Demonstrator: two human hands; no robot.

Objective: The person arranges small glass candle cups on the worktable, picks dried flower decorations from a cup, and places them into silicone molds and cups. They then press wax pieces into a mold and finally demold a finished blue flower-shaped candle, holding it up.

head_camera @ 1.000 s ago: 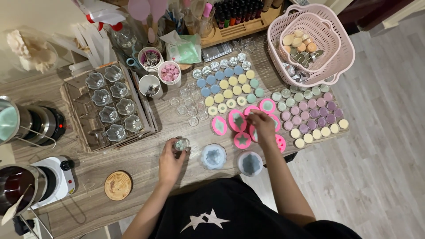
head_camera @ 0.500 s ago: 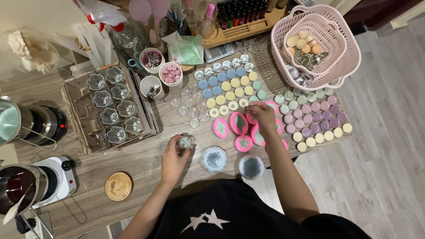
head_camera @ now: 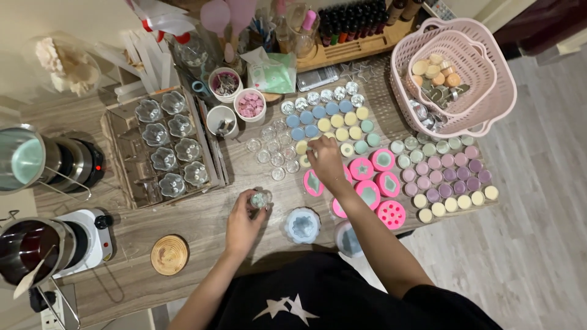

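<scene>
Left hand (head_camera: 243, 225) grips small clear cup (head_camera: 260, 199) at frame centre. Right hand (head_camera: 325, 160) pinches among pale wax discs (head_camera: 342, 134). Best lift one disc cleanly, neighbours undisturbed.

pale green soft packet (head_camera: 272, 73), back of table
</scene>
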